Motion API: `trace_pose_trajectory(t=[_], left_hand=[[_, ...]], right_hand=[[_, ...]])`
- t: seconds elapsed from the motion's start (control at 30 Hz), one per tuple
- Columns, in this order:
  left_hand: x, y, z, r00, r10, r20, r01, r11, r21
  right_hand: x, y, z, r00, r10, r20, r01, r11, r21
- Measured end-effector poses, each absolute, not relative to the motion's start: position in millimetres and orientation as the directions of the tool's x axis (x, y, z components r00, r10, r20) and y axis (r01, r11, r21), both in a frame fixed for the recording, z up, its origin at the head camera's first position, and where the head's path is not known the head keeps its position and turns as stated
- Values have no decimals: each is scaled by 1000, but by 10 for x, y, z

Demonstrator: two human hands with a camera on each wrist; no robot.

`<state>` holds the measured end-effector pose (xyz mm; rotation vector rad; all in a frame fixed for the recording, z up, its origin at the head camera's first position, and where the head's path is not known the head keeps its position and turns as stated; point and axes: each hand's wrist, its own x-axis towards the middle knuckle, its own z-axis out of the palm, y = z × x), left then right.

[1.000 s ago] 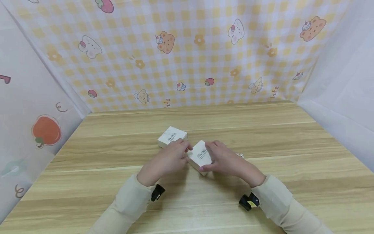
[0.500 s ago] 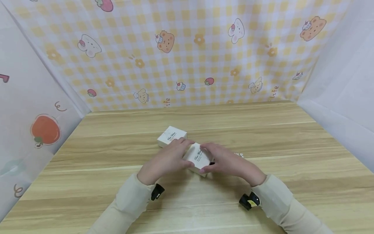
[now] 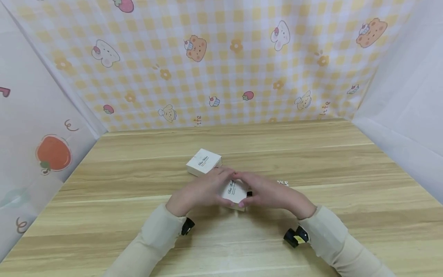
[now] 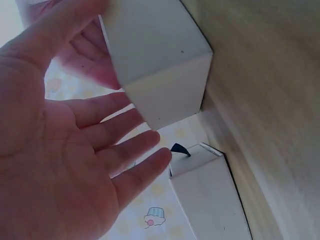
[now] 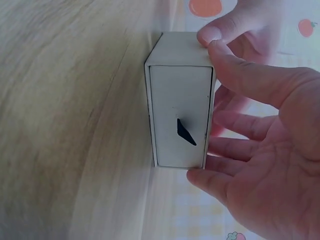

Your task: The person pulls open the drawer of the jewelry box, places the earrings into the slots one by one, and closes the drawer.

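A white lidded drawer box (image 3: 234, 193) with black "Best Wishes" lettering sits on the table between my hands. In the right wrist view its end face (image 5: 180, 125) carries a black ribbon tab (image 5: 185, 132). My right hand (image 3: 273, 192) spans that end, thumb at the near corner and a fingertip at the far corner. From the other side, my left hand (image 3: 202, 191) reaches over the top with its thumb along the near edge and its fingers stretched out near the far edge. The fingertips of the two hands meet at front and back.
A second white box (image 3: 204, 161) with matching lettering lies just behind and left. Its black tab (image 4: 181, 149) shows in the left wrist view. A small silvery item (image 3: 283, 183) lies behind the right hand. Patterned cloth (image 3: 221, 69) hangs behind the table.
The near box has turned and shifted slightly left, its near edge squarer to me. My left hand has spread over it and come close to the right hand. The rear box stays put.
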<state>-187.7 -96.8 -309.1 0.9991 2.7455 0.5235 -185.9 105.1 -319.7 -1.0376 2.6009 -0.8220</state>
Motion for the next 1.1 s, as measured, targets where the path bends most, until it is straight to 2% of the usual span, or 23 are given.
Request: trace_pose_trajectory(t=[0.33, 0.57, 1.1], left_hand=[[-1828, -937, -3103, -788, 615, -41, 568, 751, 338], [-1808, -907, -3086, -789, 614, -19, 590, 766, 255], [-1780, -912, -3094, -808, 588, -33, 567, 792, 228]], right_hand=[[-1848, 1063, -3161, -688, -725, -33, -575, 572, -585], [-1840, 1074, -3138, -704, -708, -60, -549, 595, -587], [-1807, 1048, -3125, -761, -643, -80, -509, 670, -541]])
